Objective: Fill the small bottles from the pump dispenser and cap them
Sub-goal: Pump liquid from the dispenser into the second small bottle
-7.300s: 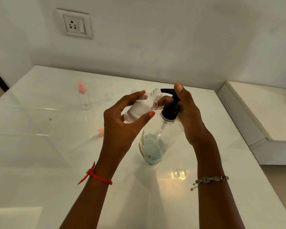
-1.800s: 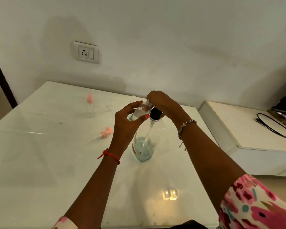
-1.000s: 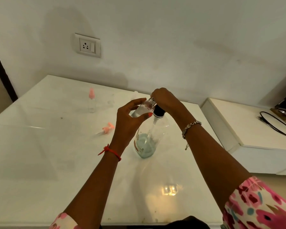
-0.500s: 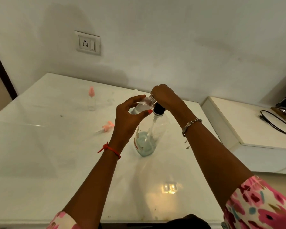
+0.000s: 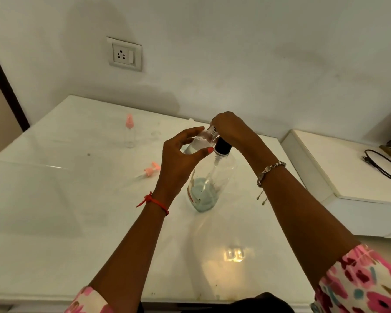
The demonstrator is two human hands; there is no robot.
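A clear pump dispenser (image 5: 209,184) with a black collar stands mid-table, a little pale blue liquid at its bottom. My right hand (image 5: 231,129) covers its pump head from above, so the nozzle is hidden. My left hand (image 5: 178,159) grips a small clear bottle (image 5: 200,143), tilted with its open neck up against the pump head. A loose pink cap with a tube (image 5: 148,171) lies on the table to the left. Farther back on the left stands a second small bottle (image 5: 130,132), upright with a pink cap on.
The white glossy table (image 5: 77,222) meets the wall at the back, where a socket plate (image 5: 124,54) sits. A lower white ledge (image 5: 348,177) on the right carries a black cable (image 5: 384,163). A small clear ring (image 5: 155,133) lies near the capped bottle.
Over 7.3 s the view pulled back, and my right hand shifted from beside the pump head to covering it from above. My left hand has held the tilted bottle at the nozzle throughout.
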